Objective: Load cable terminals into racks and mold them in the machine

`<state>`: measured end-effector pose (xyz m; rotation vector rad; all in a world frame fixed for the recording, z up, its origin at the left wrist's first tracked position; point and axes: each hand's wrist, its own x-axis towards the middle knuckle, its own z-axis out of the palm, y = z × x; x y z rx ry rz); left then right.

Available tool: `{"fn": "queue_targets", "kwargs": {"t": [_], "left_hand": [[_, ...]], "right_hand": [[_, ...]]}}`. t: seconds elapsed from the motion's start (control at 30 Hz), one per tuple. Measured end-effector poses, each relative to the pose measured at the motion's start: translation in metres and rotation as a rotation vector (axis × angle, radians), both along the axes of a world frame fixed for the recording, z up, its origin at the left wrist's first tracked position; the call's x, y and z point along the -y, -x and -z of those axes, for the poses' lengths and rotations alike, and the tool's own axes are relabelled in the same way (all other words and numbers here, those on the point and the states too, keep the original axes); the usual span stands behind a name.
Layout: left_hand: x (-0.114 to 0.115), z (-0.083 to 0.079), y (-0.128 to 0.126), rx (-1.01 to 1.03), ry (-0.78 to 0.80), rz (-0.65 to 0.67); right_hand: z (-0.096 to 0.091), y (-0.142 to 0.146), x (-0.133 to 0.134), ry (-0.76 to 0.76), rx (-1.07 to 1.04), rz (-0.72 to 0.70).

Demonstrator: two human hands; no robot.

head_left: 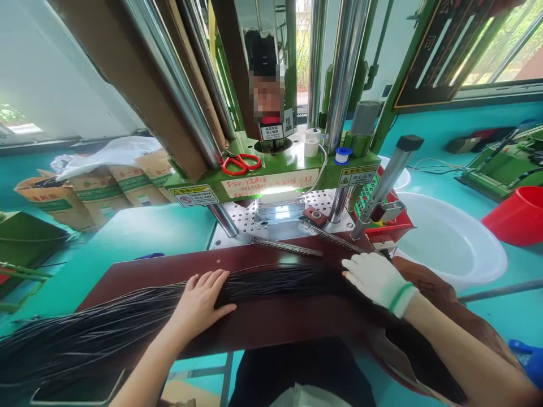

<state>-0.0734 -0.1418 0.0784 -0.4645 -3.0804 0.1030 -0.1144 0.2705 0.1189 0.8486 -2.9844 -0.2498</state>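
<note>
One bundle of black strands lies under the one bare left hand, flat and open, and near one gloved right hand, whose grip I cannot tell.

Smooth, faintly shiny table; glossy strands (plastic, by their look); matt cloth glove; mirror-bright metal column.

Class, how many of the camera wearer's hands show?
2: the bare left hand on the black strands, and the gloved right hand near the right end of the table.
</note>
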Motion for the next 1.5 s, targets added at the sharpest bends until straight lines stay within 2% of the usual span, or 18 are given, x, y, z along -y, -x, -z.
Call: {"fn": "queue_targets", "kwargs": {"t": [0.13,0.2,0.27,0.33,0.4,0.53,0.6,0.7,0.8,0.87,0.97,1.1,1.17,1.23,1.33,1.43,1.5], "left_hand": [[-0.002,-0.008,-0.015,-0.021,-0.026,0.013],[-0.008,-0.016,-0.014,-0.006,-0.079,0.049],[-0.025,-0.023,-0.006,0.030,-0.184,0.137],[-0.053,-0.029,0.009,0.071,-0.302,0.238],[-0.089,-0.031,0.027,0.111,-0.375,0.304],[-0.156,-0.030,0.060,0.250,-0.365,0.350],[-0.177,-0.029,0.070,0.338,-0.342,0.389],[-0.193,-0.027,0.076,0.364,-0.289,0.462],[-0.199,-0.024,0.075,0.270,-0.248,0.402],[-0.199,-0.026,0.074,0.258,-0.308,0.371],[-0.190,-0.039,0.073,0.334,-0.554,0.353],[-0.169,-0.072,0.071,0.543,-0.943,0.332],[-0.162,-0.085,0.067,0.592,-1.053,0.316],[-0.159,-0.093,0.063,0.597,-1.070,0.296],[-0.159,-0.094,0.058,0.612,-1.065,0.279],[-0.160,-0.090,0.058,0.592,-1.115,0.266],[-0.161,-0.087,0.059,0.563,-1.167,0.247]], "right_hand": [[0.024,-0.059,-0.008,0.222,-0.327,-0.071],[0.039,-0.085,-0.005,0.307,-0.394,-0.039],[0.049,-0.100,0.002,0.373,-0.421,0.030],[0.053,-0.099,0.008,0.402,-0.436,0.094],[0.049,-0.086,0.010,0.373,-0.417,0.131],[0.029,-0.062,0.001,0.252,-0.324,0.202],[0.021,-0.064,-0.005,0.218,-0.314,0.219],[0.020,-0.084,-0.005,0.245,-0.386,0.225],[0.028,-0.102,0.004,0.322,-0.398,0.136],[0.035,-0.103,0.009,0.367,-0.333,0.062],[0.038,-0.089,0.013,0.463,-0.251,0.068],[0.034,-0.066,0.011,0.595,-0.193,0.086],[0.034,-0.060,0.009,0.642,-0.193,0.078],[0.035,-0.058,0.009,0.681,-0.199,0.071],[0.034,-0.065,0.014,0.765,-0.243,0.059],[0.020,-0.075,0.027,0.908,-0.280,0.071],[0.007,-0.075,0.040,1.070,-0.175,0.097]]}}
